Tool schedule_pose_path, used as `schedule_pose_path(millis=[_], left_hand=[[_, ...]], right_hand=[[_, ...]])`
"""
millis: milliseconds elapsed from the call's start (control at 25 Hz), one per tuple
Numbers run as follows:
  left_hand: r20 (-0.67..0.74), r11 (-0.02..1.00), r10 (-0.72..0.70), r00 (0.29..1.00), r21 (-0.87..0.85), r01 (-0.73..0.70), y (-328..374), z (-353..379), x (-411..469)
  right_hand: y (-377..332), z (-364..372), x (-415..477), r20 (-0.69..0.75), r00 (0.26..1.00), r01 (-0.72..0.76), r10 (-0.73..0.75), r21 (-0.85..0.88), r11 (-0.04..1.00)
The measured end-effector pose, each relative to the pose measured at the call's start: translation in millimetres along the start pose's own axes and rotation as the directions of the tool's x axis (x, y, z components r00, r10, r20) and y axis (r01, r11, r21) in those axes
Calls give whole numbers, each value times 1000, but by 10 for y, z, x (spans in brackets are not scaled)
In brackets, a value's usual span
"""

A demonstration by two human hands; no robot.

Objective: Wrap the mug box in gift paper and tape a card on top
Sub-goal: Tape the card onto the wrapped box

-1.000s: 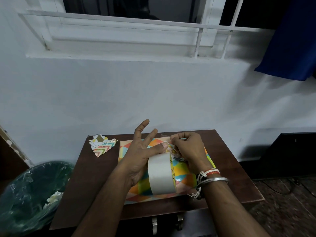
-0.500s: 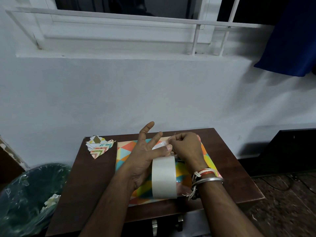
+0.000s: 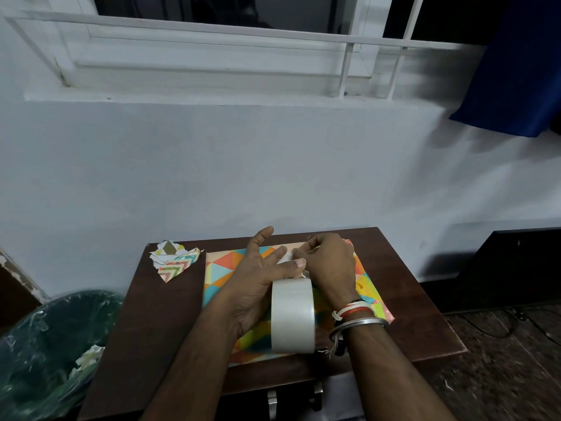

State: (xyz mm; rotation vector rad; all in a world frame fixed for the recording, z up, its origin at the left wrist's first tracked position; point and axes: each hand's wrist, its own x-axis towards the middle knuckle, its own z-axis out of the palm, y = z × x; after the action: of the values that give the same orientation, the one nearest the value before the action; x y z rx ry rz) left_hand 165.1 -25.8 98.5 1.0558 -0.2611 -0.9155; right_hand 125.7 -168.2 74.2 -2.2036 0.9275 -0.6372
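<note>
A box wrapped in bright triangle-patterned gift paper (image 3: 223,268) lies flat on the brown table (image 3: 158,314). My left hand (image 3: 258,281) holds a wide roll of clear tape (image 3: 292,316) upright over the box, thumb on the roll's top, other fingers spread. My right hand (image 3: 328,265) is curled and pinches the tape's free end just above the roll. What lies under my hands is hidden, and I see no card.
Scraps of patterned paper (image 3: 174,259) lie at the table's far left corner. A bin lined with a green bag (image 3: 45,344) stands left of the table. A white wall rises right behind the table, and a dark cabinet (image 3: 516,268) stands to the right.
The tape roll has turned more edge-on and come a little closer to me. My right hand has kept pinching at the tape end. The view has tilted slightly.
</note>
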Motion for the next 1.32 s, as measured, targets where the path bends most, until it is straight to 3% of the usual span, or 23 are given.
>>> schedule_pose_path(millis=[360, 1080, 1200, 1320], left_hand=[[-32, 999, -16, 999, 51, 17, -28, -34, 41], [-40, 1000, 10, 999, -7, -10, -47, -3, 17], [-39, 1000, 30, 999, -2, -30, -63, -47, 7], [-4, 997, 79, 997, 9, -79, -47, -114, -14]], right_hand=[[98, 8, 52, -15, 1000, 20, -21, -101, 995], [165, 34, 4, 33, 992, 121, -119, -50, 991], [131, -88, -23, 59, 994, 92, -94, 36, 995], [43, -367, -18, 216, 975, -19, -58, 338, 941]])
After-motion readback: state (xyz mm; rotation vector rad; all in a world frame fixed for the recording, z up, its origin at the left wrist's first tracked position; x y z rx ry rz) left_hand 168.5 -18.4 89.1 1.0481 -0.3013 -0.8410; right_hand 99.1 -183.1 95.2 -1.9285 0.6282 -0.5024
